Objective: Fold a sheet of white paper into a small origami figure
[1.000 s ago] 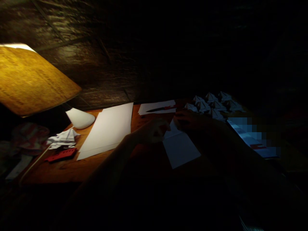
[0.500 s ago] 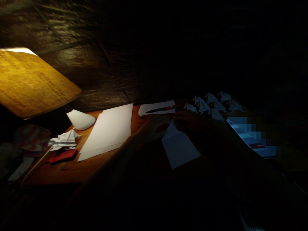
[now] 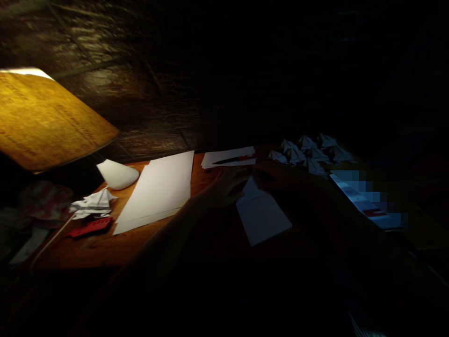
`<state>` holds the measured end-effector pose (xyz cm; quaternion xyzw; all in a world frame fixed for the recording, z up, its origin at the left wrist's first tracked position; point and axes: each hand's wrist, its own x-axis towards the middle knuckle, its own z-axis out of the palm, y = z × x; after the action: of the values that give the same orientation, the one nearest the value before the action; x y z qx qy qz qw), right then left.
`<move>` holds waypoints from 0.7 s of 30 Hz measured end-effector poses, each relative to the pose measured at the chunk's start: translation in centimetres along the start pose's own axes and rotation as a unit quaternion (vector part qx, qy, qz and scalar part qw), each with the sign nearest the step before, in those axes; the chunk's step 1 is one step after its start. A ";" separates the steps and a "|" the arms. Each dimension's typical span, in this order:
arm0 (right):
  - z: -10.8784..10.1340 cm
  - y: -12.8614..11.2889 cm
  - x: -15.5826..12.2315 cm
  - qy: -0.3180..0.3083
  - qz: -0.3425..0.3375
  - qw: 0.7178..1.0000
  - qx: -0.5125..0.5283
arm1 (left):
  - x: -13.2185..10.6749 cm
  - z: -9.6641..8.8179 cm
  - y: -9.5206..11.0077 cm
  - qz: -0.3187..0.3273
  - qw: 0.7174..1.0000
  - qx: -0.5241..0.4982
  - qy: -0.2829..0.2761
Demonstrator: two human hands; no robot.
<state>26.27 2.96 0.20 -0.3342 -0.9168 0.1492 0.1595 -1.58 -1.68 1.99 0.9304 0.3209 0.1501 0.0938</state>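
Note:
A partly folded sheet of paper (image 3: 264,217) lies on the dark part of the wooden table, its narrow pointed end away from me. At the left side of that point my left hand (image 3: 228,186) is curved, thumb and fingers closing on the paper's edge. Across from it, my right hand (image 3: 277,177) bends round the same tip from the right, mostly lost in shadow. Just beyond the hands is a knife (image 3: 229,160) with a red handle, resting on a small stack of white paper (image 3: 210,157). Fingertip detail is too dark to make out.
Several folded paper pieces (image 3: 294,154) stand at the back right, near a bluish-lit flat object (image 3: 361,199). Large white sheets (image 3: 157,192) lie on the left, beside a lamp base (image 3: 119,174), a crumpled paper (image 3: 93,204) and a red object (image 3: 91,228). A yellow lampshade (image 3: 52,121) hangs upper left.
Both hands stay around the paper's tip, with only slight finger movement. The sheet and the things around it keep their places.

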 end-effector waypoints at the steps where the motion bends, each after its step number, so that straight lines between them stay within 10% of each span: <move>1: 0.0 0.1 0.0 -0.002 0.000 1.000 -0.003 | 0.0 0.0 0.1 0.001 1.000 0.000 -0.001; 21: 0.0 0.5 0.6 -0.018 -0.027 0.999 -0.032 | 0.9 0.6 1.0 -0.023 0.999 0.021 0.031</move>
<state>26.15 3.71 0.11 -0.3115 -0.9325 0.1216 0.1364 -0.15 -1.92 1.88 0.9196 0.3477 0.1701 0.0675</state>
